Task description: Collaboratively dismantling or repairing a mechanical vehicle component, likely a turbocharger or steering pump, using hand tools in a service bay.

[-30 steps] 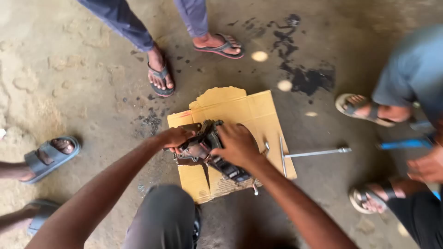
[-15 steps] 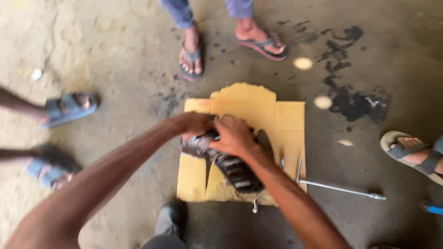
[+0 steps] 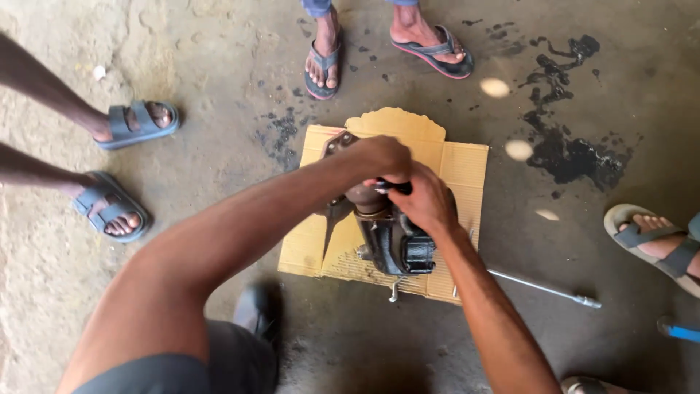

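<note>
A: Position of the hands?

B: Right hand [image 3: 426,201] is clenched around a small dark tool handle [image 3: 394,187] at the top of the black metal housing [image 3: 397,244]. Left hand [image 3: 379,155] is curled over the same spot; what it pinches I cannot tell.

A: Location of the housing?

B: Resting on the cardboard sheet [image 3: 459,164] on the concrete floor [image 3: 219,87]. A long metal rod [image 3: 543,287] lies beside it. Beyond, sandalled feet [image 3: 321,62] stand at the oil stains [image 3: 576,153].

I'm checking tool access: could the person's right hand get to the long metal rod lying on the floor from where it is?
Probably yes. The right hand grips the dark metal part on the cardboard, and the metal rod lies on bare floor beside that forearm, with nothing between them. It would have to let go first.
</note>
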